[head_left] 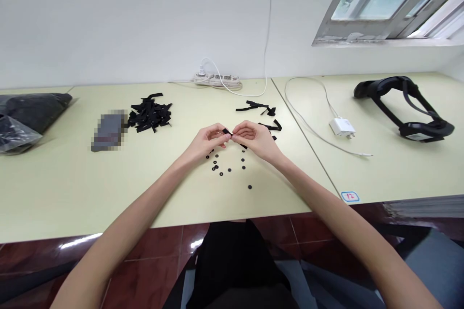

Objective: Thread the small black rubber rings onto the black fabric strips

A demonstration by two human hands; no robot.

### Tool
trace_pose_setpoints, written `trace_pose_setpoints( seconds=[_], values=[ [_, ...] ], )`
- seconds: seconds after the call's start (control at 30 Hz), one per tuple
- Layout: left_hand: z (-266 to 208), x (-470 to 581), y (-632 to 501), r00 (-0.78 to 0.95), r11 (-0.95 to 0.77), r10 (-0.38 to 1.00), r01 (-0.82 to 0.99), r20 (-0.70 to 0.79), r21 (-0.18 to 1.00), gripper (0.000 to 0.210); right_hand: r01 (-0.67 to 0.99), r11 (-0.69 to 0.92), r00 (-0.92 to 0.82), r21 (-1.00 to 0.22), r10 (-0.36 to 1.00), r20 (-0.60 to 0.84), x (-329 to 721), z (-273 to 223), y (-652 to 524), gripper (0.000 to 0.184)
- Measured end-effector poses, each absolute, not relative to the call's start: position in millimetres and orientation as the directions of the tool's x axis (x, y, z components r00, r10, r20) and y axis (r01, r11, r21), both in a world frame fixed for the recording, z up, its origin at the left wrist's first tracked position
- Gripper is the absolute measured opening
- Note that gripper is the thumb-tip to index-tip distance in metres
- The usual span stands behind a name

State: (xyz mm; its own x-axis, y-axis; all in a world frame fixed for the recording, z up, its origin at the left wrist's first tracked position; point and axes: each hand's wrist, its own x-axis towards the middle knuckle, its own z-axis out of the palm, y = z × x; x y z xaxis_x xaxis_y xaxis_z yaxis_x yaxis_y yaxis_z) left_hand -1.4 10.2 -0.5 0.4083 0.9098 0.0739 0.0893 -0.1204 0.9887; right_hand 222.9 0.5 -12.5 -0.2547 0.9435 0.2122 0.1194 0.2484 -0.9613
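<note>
Between my two hands is a short black fabric strip [239, 142], held above the table in both sets of fingertips. My left hand [211, 139] pinches its left part, and my right hand [254, 138] is closed on it from the right. What lies right between the fingertips is too small to make out. Several small round black pieces [229, 170], some with pale centres, are scattered on the table just below my hands. Past my right hand lie a few more black strips [257, 105], partly hidden by that hand.
A heap of black strips [150, 113] lies at the left, beside a blurred dark object [108, 130] and a black bag [36, 111]. A power strip [217, 79] sits by the wall. To the right are a white charger [342, 127] with cable and a black headset [406, 106].
</note>
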Motion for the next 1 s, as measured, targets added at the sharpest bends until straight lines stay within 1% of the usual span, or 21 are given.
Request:
trace_pose_setpoints(
  seconds=[0.03,0.1,0.17,0.23,0.3,0.4,0.5,0.6,0.7,0.83,0.9,1.0],
  values=[
    [-1,-2,11,0.385,-0.103,0.921,0.078,0.066,0.992,0.041,0.141,0.258,-0.264,-0.956,0.941,0.214,225,-11,1,0.032],
    [-2,-4,14,0.327,-0.086,0.943,0.056,0.063,0.995,0.040,0.239,0.299,-0.312,-0.924,0.925,0.219,235,-6,2,0.026],
    [0,-7,15,0.275,-0.091,0.958,0.031,0.079,0.995,0.039,0.388,0.376,-0.420,-0.842,0.885,0.201,247,-1,4,0.023],
    [1,-9,16,0.243,-0.094,0.966,0.003,0.091,0.996,0.040,0.494,0.400,-0.518,-0.772,0.848,0.108,259,2,7,0.019],
    [2,-10,17,0.236,-0.088,0.968,-0.023,0.091,0.996,0.043,0.514,0.410,-0.578,-0.753,0.815,0.048,266,1,9,0.017],
    [1,-11,19,0.239,-0.083,0.967,-0.052,0.093,0.995,0.047,0.484,0.423,-0.620,-0.766,0.783,0.041,266,-3,10,0.014],
    [-1,-12,20,0.243,-0.076,0.966,-0.057,0.088,0.995,0.050,0.497,0.422,-0.605,-0.758,0.795,0.045,262,-5,9,0.011],
    [1,-12,18,0.260,-0.077,0.962,-0.048,0.087,0.996,0.048,0.516,0.387,-0.568,-0.764,0.822,0.033,259,-4,8,0.012],
    [4,-12,15,0.280,-0.103,0.953,-0.045,0.112,0.994,0.044,0.469,0.319,-0.491,-0.824,0.869,0.056,256,0,5,0.015],
    [8,-11,11,0.314,-0.124,0.941,-0.017,0.123,0.992,0.039,0.219,0.236,-0.344,-0.947,0.927,0.151,248,5,0,0.024],
    [10,-10,9,0.331,-0.141,0.934,0.000,0.133,0.990,0.036,0.145,0.217,-0.302,-0.965,0.939,0.166,243,7,-2,0.029],
    [13,-8,7,0.341,-0.188,0.925,0.029,0.167,0.982,0.034,0.123,0.256,-0.248,-0.959,0.943,0.220,238,7,-5,0.029]
  ],
)
